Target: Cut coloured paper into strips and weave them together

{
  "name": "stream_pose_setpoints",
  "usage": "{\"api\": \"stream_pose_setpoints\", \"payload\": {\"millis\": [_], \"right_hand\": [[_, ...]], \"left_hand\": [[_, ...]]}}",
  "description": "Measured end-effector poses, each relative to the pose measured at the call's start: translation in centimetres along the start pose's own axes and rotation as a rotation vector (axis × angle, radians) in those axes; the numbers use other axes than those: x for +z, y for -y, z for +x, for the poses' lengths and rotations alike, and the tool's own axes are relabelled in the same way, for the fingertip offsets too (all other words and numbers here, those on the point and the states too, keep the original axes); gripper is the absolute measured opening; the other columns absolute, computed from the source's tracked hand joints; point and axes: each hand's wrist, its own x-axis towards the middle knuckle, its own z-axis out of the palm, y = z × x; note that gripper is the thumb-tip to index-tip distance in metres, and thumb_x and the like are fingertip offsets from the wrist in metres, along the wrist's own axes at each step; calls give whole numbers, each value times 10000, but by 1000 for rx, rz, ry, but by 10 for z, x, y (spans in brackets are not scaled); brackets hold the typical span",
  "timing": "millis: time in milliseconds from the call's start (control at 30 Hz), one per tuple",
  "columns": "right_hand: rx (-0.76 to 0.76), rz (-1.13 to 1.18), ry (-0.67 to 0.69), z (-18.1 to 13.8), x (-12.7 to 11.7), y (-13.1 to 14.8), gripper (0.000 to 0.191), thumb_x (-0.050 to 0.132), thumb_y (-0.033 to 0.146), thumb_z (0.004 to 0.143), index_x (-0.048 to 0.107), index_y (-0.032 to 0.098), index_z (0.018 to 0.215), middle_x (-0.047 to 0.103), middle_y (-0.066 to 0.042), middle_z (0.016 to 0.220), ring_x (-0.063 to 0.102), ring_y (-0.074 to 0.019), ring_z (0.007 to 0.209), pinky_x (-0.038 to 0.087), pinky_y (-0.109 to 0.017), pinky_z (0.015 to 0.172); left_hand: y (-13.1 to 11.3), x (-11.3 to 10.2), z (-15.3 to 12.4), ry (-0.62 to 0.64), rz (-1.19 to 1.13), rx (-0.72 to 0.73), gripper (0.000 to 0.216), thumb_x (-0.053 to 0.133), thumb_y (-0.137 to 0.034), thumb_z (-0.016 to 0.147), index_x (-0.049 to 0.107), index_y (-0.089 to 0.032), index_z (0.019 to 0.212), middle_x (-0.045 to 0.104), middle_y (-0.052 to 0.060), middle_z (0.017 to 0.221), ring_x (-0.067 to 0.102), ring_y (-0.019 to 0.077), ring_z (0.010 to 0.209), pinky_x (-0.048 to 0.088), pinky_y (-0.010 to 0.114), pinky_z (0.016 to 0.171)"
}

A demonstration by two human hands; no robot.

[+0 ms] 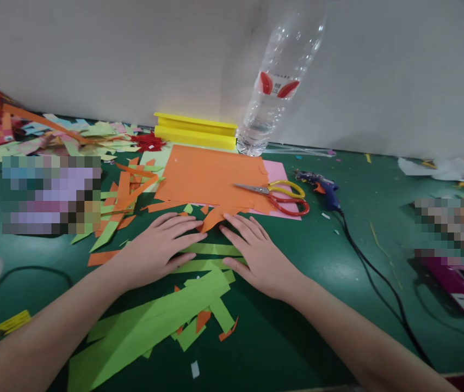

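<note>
My left hand (pixel 160 250) lies open, palm down, fingers stretched out on the green table. Facing it, my right hand (pixel 252 253) is also open and flat. Between the fingertips of both hands is a small pointed piece of orange paper (pixel 214 216); the fingertips are at its edges. Two narrow green paper strips (pixel 211 249) run across between the thumbs. Just beyond the hands are an orange sheet of paper (pixel 211 174) and, partly under it, a pink sheet (pixel 277 170). Scissors with yellow and red handles (pixel 270 190) rest on these sheets.
A hot glue gun (pixel 323 190) with a black cord lies to the right, near a purple power strip (pixel 456 288). A clear bottle (pixel 278 81) stands by the wall beside a folded yellow piece (pixel 195 132). Wide green strips (pixel 154 321) and paper scraps lie around; a yellow cutter (pixel 1 332) is at left.
</note>
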Motion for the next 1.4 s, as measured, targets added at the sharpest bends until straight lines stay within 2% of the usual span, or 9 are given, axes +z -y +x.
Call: {"api": "stream_pose_setpoints", "payload": {"millis": [333, 500, 567, 700, 833, 1000, 1167, 1267, 1400], "right_hand": [[23, 14, -3, -1, -2, 1, 590, 366, 508, 969, 420, 134, 1422, 271, -137, 1581, 275, -312, 1440, 324, -527, 1147], [24, 61, 11, 0, -1, 0, 618, 389, 497, 965, 306, 179, 1488, 312, -98, 1571, 285, -288, 1439, 296, -516, 1166], [42, 108, -10, -1, -1, 0, 658, 394, 495, 963, 211, 203, 1523, 295, -98, 1577, 284, -281, 1442, 309, -515, 1159], [113, 226, -103, -2, -2, 0, 703, 384, 462, 973, 23, 274, 1546, 240, -106, 1596, 247, -282, 1459, 347, -534, 1126], [187, 287, -187, -4, -1, -2, 683, 384, 458, 978, 40, 283, 1541, 201, -97, 1608, 200, -269, 1475, 312, -531, 1146], [227, 318, -200, -5, -3, -2, 668, 377, 475, 978, 78, 265, 1537, 190, -88, 1613, 190, -253, 1479, 313, -506, 1153], [48, 279, -108, -4, -4, 0, 663, 397, 477, 971, 116, 262, 1532, 262, -81, 1592, 253, -255, 1460, 267, -539, 1172], [-10, 232, -38, -3, -2, 2, 620, 382, 448, 980, 180, 221, 1520, 401, -103, 1523, 347, -257, 1420, 202, -553, 1194], [23, 231, -64, -2, -4, 3, 555, 381, 421, 982, 278, 197, 1479, 488, -121, 1460, 409, -268, 1383, 265, -554, 1174]], "left_hand": [[-2, -1, 1, -56, -21, 49, 346, 401, -317, 1012, 532, -209, 1314, 581, 68, 1350, 530, 210, 1231, 370, 421, 1085], [-3, -6, 1, -94, -17, 60, 331, 410, -276, 1004, 526, -229, 1310, 599, 49, 1328, 560, 196, 1195, 392, 403, 1064], [-2, -11, 1, -187, -2, 52, 313, 434, -238, 987, 548, -234, 1278, 623, 48, 1284, 586, 197, 1148, 412, 395, 1042], [-1, -22, -2, -512, -35, -73, 325, 467, -162, 936, 553, -236, 1241, 647, 61, 1172, 614, 218, 1065, 471, 384, 948], [-3, -25, -4, -693, -144, -192, 313, 389, -171, 965, 560, -261, 1211, 650, 49, 1041, 593, 228, 1074, 479, 404, 941], [-4, -20, -2, -893, -503, -310, 310, 295, -276, 1014, 582, -249, 1129, 629, 31, 1028, 638, 175, 828, 540, 417, 812], [1, -22, -2, -801, -469, -449, 242, 346, -270, 1006, 539, -250, 1150, 611, 12, 1021, 624, 153, 864, 539, 371, 817], [0, -23, -3, -751, -289, -358, 221, 384, -232, 982, 549, -211, 1127, 625, 35, 974, 622, 168, 863, 528, 361, 809], [-3, -21, -2, -566, -74, -189, 231, 413, -174, 955, 527, -169, 1156, 643, 73, 1022, 612, 206, 970, 485, 362, 873]]}}
